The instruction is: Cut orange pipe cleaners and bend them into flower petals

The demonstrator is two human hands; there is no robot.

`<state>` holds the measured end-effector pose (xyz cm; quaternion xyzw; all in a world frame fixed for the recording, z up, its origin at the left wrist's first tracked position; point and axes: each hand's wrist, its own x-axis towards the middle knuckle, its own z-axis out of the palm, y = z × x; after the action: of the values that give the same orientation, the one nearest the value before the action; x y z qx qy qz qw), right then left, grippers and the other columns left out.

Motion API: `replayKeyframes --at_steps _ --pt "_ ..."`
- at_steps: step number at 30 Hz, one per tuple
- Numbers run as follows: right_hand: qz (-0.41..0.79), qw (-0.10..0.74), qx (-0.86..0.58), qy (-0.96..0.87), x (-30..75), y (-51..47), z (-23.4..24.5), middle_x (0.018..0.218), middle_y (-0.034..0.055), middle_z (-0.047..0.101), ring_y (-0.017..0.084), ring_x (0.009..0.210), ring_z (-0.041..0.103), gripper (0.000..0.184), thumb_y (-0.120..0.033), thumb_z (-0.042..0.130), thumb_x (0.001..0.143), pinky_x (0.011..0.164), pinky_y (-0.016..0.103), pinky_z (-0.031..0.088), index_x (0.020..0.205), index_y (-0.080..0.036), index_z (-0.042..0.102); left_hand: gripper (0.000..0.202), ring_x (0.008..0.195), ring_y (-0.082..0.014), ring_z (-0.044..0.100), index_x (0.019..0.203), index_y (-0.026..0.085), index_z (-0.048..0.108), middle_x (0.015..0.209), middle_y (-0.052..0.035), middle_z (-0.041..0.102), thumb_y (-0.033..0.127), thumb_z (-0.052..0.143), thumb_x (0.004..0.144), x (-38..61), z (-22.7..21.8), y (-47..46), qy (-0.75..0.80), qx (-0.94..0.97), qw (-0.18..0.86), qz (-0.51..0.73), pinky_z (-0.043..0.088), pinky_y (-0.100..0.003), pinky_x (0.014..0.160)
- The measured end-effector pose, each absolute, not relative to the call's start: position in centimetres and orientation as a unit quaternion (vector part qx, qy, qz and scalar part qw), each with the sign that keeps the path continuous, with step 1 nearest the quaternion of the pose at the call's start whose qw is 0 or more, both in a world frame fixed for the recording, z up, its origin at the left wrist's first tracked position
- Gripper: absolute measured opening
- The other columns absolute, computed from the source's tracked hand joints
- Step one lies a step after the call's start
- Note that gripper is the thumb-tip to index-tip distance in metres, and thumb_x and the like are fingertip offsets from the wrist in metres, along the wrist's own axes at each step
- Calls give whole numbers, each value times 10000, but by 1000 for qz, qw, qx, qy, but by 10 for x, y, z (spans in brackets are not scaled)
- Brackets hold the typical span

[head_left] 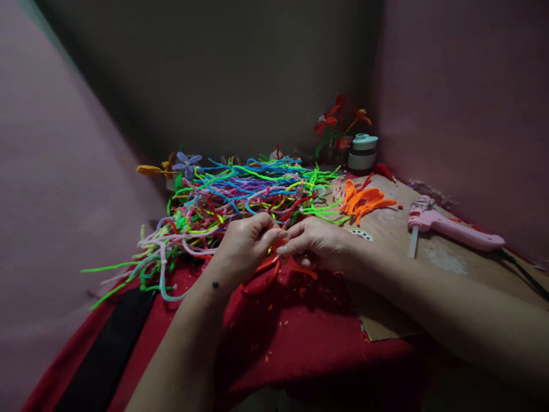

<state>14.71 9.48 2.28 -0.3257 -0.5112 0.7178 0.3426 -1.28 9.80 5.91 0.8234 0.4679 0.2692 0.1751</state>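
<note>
My left hand (246, 243) and my right hand (315, 243) meet fingertip to fingertip over the red cloth (300, 337), both pinched together on a small red-orange piece I cannot make out clearly. Below them lie orange-handled scissors (261, 277), partly hidden by my left hand. Just beyond my hands spreads a big heap of pipe cleaners (240, 197) in many colours.
A bundle of orange pipe-cleaner pieces (362, 200) lies on a cardboard sheet (433, 252) at the right, with a pink glue gun (450, 226) and its cable. At the back stand pipe-cleaner flowers (338, 120), a small lidded jar (363, 151) and a purple flower (187, 162). Walls close in on both sides.
</note>
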Motion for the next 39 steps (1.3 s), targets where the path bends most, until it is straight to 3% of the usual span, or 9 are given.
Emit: replayKeyframes --at_steps 3,7,10,15,21,29,39 --pt "662 357 -353 -556 147 96 22 366 -42 473 44 301 370 135 -199 675 637 330 187 249 570 -104 607 207 511 -66 400 595 153 540 539 46 495 293 556 747 -9 56 97 481 812 139 299 304 -177 490" --pt "658 397 -353 -534 146 97 24 361 -43 464 39 299 353 174 -231 653 666 329 181 226 556 -116 581 225 468 -67 405 755 158 576 582 34 530 378 530 771 -9 62 95 508 714 318 361 318 -176 445" --pt "663 435 -346 -501 147 100 23 375 -46 463 33 309 343 180 -249 657 669 332 175 207 575 -117 581 277 462 -64 406 876 157 587 647 24 557 389 594 726 -12 67 96 507 688 416 311 313 -177 425" --pt "641 469 -365 -485 146 102 19 374 -43 457 35 307 343 187 -229 614 710 335 176 197 567 -126 549 259 506 -66 367 645 130 600 541 34 449 365 571 751 -16 59 101 480 787 295 252 279 -171 453" --pt "640 465 -383 -476 139 96 17 380 -50 454 36 298 335 182 -241 581 744 327 171 204 604 -132 541 264 534 -72 384 659 132 617 563 35 455 350 532 780 -18 57 103 472 813 261 220 301 -173 486" --pt "650 471 -371 -467 136 94 16 433 -45 478 41 333 360 167 -238 597 739 342 173 232 622 -140 529 282 586 -99 487 757 137 694 640 3 608 363 527 780 -23 61 103 457 823 264 210 370 -175 536" --pt "643 483 -378 -460 135 91 22 412 -51 474 35 325 359 216 -260 623 727 344 171 236 591 -149 496 251 589 -107 517 786 162 723 639 0 635 284 504 772 -25 63 101 462 832 229 205 391 -179 547"
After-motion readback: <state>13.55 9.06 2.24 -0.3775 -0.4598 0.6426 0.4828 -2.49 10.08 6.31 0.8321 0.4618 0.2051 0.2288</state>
